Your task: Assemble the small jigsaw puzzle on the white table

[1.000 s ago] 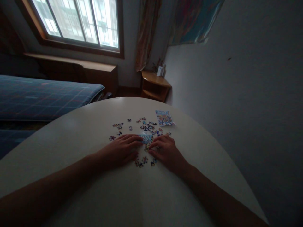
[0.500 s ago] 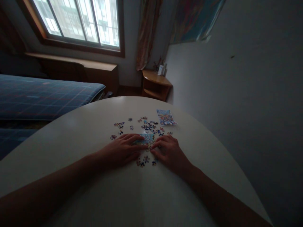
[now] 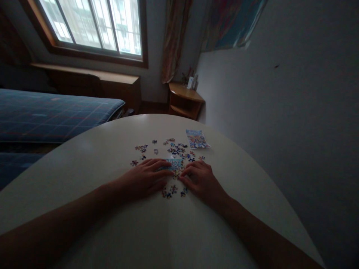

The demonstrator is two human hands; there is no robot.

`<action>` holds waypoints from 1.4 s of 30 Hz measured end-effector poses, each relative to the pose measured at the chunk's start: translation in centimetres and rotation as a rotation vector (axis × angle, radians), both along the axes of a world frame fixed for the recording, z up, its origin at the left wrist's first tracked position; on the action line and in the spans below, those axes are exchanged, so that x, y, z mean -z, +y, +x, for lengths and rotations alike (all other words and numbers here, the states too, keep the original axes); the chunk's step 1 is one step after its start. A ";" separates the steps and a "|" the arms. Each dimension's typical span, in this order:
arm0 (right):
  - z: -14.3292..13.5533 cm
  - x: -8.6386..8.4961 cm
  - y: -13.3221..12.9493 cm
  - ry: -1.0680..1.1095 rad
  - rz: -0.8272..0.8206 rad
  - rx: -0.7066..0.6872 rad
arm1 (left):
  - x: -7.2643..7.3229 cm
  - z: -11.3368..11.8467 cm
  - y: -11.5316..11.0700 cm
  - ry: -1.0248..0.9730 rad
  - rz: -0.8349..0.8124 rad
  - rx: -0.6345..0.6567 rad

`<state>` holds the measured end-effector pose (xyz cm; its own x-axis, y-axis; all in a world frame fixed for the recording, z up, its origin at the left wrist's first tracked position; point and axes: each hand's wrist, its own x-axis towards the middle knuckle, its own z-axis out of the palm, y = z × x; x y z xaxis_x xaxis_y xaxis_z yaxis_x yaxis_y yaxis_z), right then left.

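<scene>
Where the frame's lower edge is met, a pale, round-edged table (image 3: 168,231) is cut off, and both forearms (image 3: 70,222) are laid across it from the bottom corners. Between the hands, a few near loose pieces (image 3: 173,189) are scattered on the bare surface. Just beyond these, at the middle of the table, a partly joined jigsaw (image 3: 174,163) is placed flat, its visible top coloured light blue. By the left hand (image 3: 147,175), palm down with fingers stretched and slightly parted, its left side is covered. By the right hand (image 3: 200,178), fingers curled and thumb drawn in near them, its lower right corner is met.

Farther off, more pieces (image 3: 176,150) are strewn, most thickly clustered behind the jigsaw, and a printed sheet (image 3: 196,139) is set to their right. Past the table's curved rim, a blue checked mattress (image 3: 61,116) is seen at left, a wooden corner shelf (image 3: 185,92) ahead and a plain wall (image 3: 252,93) at right. The dim room is lit through a wood-framed window (image 3: 101,22), beside which a curtain (image 3: 175,41) is hung.

Whether a piece is pinched by the right fingertips cannot be made out. The pictures on the pieces are too small to be read; mattress, window and wall poster (image 3: 232,22) are cropped by the frame.
</scene>
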<state>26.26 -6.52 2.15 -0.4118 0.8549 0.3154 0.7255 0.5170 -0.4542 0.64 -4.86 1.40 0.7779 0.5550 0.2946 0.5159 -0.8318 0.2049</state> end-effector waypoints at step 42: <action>-1.6 -0.4 -0.2 -0.025 -0.039 0.013 | 0.4 0.5 0.4 -0.101 -0.079 -0.005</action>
<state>24.62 -6.74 2.56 -0.4078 0.8717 0.2716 0.7434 0.4897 -0.4556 1.12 -4.41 0.96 0.7434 0.5836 0.3268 0.4934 -0.8084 0.3210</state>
